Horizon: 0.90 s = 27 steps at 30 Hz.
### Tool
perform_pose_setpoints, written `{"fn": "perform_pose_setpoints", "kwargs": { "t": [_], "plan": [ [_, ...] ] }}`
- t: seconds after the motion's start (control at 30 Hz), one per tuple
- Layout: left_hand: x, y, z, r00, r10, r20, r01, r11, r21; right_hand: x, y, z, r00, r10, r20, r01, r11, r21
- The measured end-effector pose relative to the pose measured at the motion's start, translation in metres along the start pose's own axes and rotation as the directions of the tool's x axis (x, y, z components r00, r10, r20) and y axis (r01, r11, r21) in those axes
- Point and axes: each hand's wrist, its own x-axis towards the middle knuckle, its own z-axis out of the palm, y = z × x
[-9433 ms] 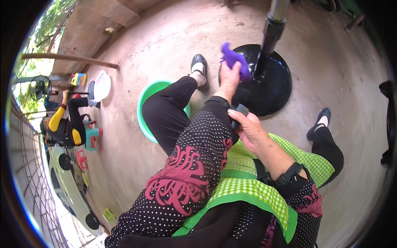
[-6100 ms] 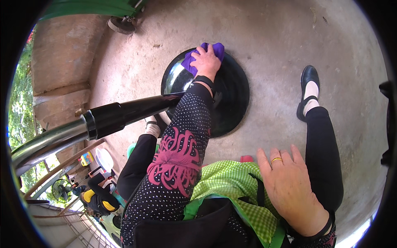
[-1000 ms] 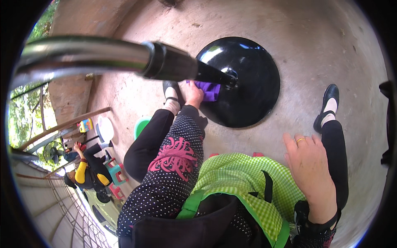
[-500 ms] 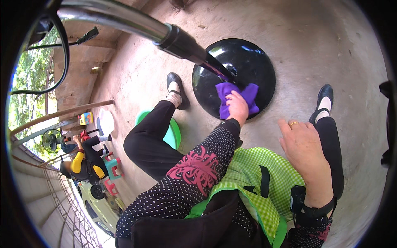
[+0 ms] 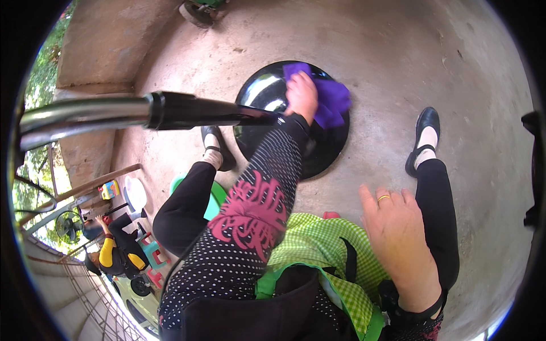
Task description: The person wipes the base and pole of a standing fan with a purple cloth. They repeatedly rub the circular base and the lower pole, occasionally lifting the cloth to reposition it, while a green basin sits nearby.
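Observation:
My left hand (image 5: pixel 301 95) grips a purple cloth (image 5: pixel 329 101) and presses it on the upper right part of a glossy black round metal base (image 5: pixel 263 146). A chrome-and-black pole (image 5: pixel 193 111) runs from the base off toward the left edge, passing behind my left sleeve. My right hand (image 5: pixel 393 236), a ring on one finger, hangs loosely near my right thigh, over the edge of the green checked apron (image 5: pixel 318 233), holding nothing, its fingers slightly apart and bent.
At the left a co-worker (image 5: pixel 111 250) sits among small plastic stools (image 5: pixel 151 250), near a fan (image 5: pixel 69 226) and a white basin (image 5: pixel 135 193). A green basin (image 5: pixel 216 202) lies behind my left knee. A wheeled green object (image 5: pixel 199 14) stands at the top. A light car (image 5: pixel 129 301) is beyond.
My left hand and the cloth have moved from the lower part of the base to its upper right. The pole appears flatter in view; my right hand is slightly lower and further left.

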Motion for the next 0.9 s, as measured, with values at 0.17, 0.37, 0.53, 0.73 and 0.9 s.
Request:
{"fn": "perform_pose_setpoints", "kwargs": {
  "t": [0.17,0.37,0.53,0.73,0.9],
  "plan": [
    [0.068,-0.047,0.013,0.884,-0.100,0.456,0.211,0.957,-0.198,0.000,-0.001,-0.009,0.996,0.016,0.084,-0.014,1.000,-0.020],
    [0.055,0.004,-0.018,0.842,-0.084,0.534,0.282,0.911,-0.302,0.006,-0.005,-0.018,0.995,-0.008,0.103,0.006,1.000,0.017],
    [-0.003,0.028,-0.047,0.910,0.212,0.356,-0.047,0.907,-0.418,0.010,-0.007,-0.017,0.994,-0.005,0.106,0.006,1.000,-0.009],
    [-0.110,0.013,-0.088,0.771,0.534,0.346,-0.240,0.748,-0.619,0.020,-0.006,-0.008,0.997,-0.040,0.073,0.043,0.999,-0.030],
    [-0.180,-0.038,-0.101,0.648,0.681,0.341,-0.345,0.661,-0.666,0.029,-0.011,-0.003,0.988,-0.055,0.145,0.047,0.997,0.054]
  ]
}}
